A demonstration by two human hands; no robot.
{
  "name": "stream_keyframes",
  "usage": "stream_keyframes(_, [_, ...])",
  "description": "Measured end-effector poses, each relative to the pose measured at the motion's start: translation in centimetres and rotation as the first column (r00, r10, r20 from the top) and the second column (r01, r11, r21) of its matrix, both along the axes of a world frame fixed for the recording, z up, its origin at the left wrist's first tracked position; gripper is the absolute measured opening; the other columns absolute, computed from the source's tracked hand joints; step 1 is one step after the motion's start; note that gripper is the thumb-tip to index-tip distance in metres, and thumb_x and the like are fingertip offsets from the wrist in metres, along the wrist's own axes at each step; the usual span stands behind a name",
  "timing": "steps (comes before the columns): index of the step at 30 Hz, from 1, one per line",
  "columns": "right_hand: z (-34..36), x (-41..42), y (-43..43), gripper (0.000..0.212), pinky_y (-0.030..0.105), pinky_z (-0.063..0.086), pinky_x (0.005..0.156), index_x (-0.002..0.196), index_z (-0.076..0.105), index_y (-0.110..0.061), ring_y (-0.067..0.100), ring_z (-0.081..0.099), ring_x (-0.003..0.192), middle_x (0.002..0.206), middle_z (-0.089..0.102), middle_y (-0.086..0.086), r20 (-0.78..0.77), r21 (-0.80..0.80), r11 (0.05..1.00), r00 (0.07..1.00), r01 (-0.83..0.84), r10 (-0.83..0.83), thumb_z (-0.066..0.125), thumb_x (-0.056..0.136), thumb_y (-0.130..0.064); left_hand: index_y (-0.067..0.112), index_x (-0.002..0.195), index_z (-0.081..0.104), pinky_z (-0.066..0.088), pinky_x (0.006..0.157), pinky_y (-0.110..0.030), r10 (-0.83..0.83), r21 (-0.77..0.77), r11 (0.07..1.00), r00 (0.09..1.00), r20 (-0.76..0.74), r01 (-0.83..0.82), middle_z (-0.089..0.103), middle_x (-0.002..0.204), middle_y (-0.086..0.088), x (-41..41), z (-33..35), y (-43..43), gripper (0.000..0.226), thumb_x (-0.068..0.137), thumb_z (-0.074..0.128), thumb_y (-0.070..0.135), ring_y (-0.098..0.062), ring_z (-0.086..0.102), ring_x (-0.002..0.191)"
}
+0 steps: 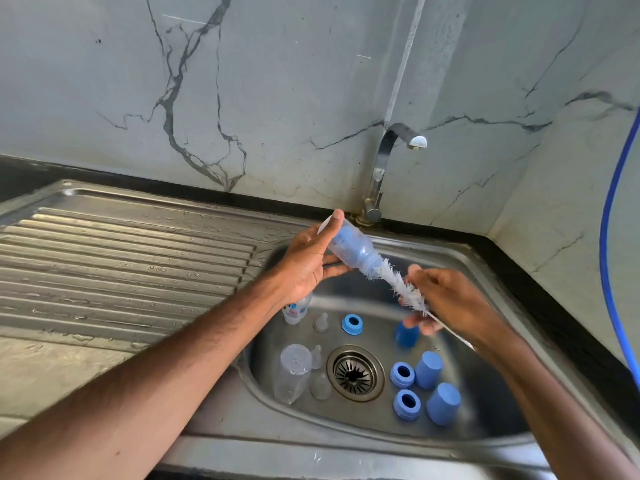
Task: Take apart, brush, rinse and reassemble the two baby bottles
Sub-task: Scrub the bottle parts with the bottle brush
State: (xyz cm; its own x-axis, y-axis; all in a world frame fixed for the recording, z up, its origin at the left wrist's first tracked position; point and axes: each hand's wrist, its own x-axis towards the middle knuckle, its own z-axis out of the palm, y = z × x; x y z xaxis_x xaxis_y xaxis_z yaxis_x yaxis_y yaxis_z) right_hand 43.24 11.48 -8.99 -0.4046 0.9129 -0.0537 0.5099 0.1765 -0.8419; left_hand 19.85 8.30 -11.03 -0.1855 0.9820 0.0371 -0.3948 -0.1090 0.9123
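My left hand (304,261) grips a clear baby bottle (349,245) held tilted over the sink, mouth toward the right. A white bristle brush (403,287) sticks partly out of that mouth, and my right hand (446,303) pinches its wire handle. Down in the basin lie a second clear bottle (291,374), another bottle (296,311) under my left wrist, clear teats (321,322), blue screw rings (352,323) and blue caps (429,370).
The steel sink basin (485,271) has a drain (355,374) at its middle. A curved tap (384,168) stands behind it, not running. A wet ribbed draining board (121,258) lies to the left. A blue hose (613,237) hangs at the right wall.
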Motion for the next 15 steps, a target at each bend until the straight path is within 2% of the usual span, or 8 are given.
stream_keyframes(2, [0.3, -0.3, -0.5, 0.059, 0.023, 0.057, 0.058, 0.108, 0.069, -0.023, 0.003, 0.073, 0.078, 0.094, 0.072, -0.008, 0.054, 0.207, 0.978, 0.999, -0.002, -0.009, 0.062, 0.083, -0.077, 0.007, 0.133, 0.058, 0.059, 0.095, -0.048, 0.077, -0.061, 0.995, 0.997, 0.022, -0.075, 0.070, 0.125, -0.019, -0.6, -0.6, 0.2, 0.059, 0.094, 0.063, 0.051, -0.031, 0.072, 0.111])
stream_keyframes(3, [0.3, -0.3, -0.6, 0.058, 0.023, 0.058, 0.062, 0.108, 0.068, -0.031, 0.000, 0.071, 0.082, 0.097, 0.071, -0.014, 0.079, 0.258, 0.965, 0.997, -0.039, 0.019, 0.071, 0.075, -0.078, 0.008, 0.131, 0.059, 0.060, 0.093, -0.047, 0.111, -0.078, 0.991, 0.993, 0.036, -0.108, 0.071, 0.124, -0.019, -0.9, -0.8, 0.3, 0.057, 0.094, 0.064, 0.051, -0.030, 0.073, 0.109])
stream_keyframes(4, [0.1, -0.4, -0.5, 0.054, 0.023, 0.058, 0.067, 0.109, 0.067, -0.035, -0.002, 0.069, 0.084, 0.097, 0.071, -0.016, 0.135, 0.309, 0.948, 0.990, -0.076, 0.036, 0.080, 0.071, -0.071, 0.008, 0.130, 0.059, 0.062, 0.090, -0.045, 0.135, -0.085, 0.988, 0.989, 0.054, -0.130, 0.071, 0.123, -0.018, -1.1, -0.9, 0.3, 0.056, 0.094, 0.065, 0.051, -0.030, 0.073, 0.107])
stream_keyframes(6, [-0.6, -0.7, -0.3, 0.039, 0.023, 0.059, 0.071, 0.110, 0.070, -0.032, 0.000, 0.070, 0.083, 0.093, 0.075, -0.014, 0.209, 0.356, 0.925, 0.976, -0.134, 0.061, 0.088, 0.078, -0.045, 0.009, 0.130, 0.059, 0.064, 0.082, -0.041, 0.143, -0.082, 0.987, 0.985, 0.093, -0.135, 0.071, 0.123, -0.018, -1.1, -0.7, 0.3, 0.056, 0.094, 0.065, 0.051, -0.029, 0.074, 0.107])
stream_keyframes(8, [-0.8, -0.9, -0.1, 0.022, 0.026, 0.062, 0.065, 0.113, 0.073, -0.016, 0.010, 0.076, 0.079, 0.089, 0.079, -0.003, 0.049, 0.202, 0.971, 0.992, -0.124, 0.116, 0.078, 0.092, -0.018, 0.009, 0.130, 0.059, 0.063, 0.076, -0.037, 0.091, -0.060, 0.995, 0.986, 0.139, -0.083, 0.071, 0.124, -0.019, -0.9, -0.3, 0.1, 0.051, 0.097, 0.063, 0.048, -0.029, 0.074, 0.107])
stream_keyframes(10, [-0.2, -0.5, 0.0, 0.015, 0.022, 0.055, 0.049, 0.111, 0.073, -0.004, 0.016, 0.072, 0.066, 0.086, 0.078, 0.006, -0.181, -0.089, 0.985, 0.975, -0.150, 0.132, 0.063, 0.100, -0.006, 0.010, 0.131, 0.059, 0.062, 0.078, -0.035, 0.003, -0.020, 1.000, 0.981, 0.195, 0.001, 0.071, 0.124, -0.019, -0.7, 0.0, -0.1, 0.047, 0.100, 0.058, 0.046, -0.028, 0.073, 0.110])
stream_keyframes(12, [0.6, 0.2, 0.3, 0.025, 0.018, 0.038, 0.038, 0.113, 0.071, -0.001, 0.011, 0.055, 0.052, 0.082, 0.069, 0.006, -0.323, -0.306, 0.936, 0.944, -0.171, 0.067, 0.050, 0.100, -0.003, 0.010, 0.138, 0.056, 0.062, 0.083, -0.037, -0.076, 0.026, 0.997, 0.971, 0.225, 0.072, 0.068, 0.130, -0.020, -0.8, 0.2, -0.1, 0.050, 0.101, 0.054, 0.045, -0.030, 0.070, 0.116])
stream_keyframes(15, [1.1, 0.4, 0.1, 0.026, 0.015, 0.026, 0.036, 0.121, 0.073, -0.016, 0.006, 0.039, 0.046, 0.076, 0.061, 0.001, -0.309, -0.333, 0.931, 0.950, -0.152, 0.045, 0.054, 0.104, -0.017, 0.012, 0.144, 0.053, 0.061, 0.089, -0.041, -0.102, 0.057, 0.994, 0.975, 0.198, 0.092, 0.063, 0.137, -0.022, -0.8, 0.4, 0.0, 0.053, 0.101, 0.054, 0.043, -0.033, 0.067, 0.121])
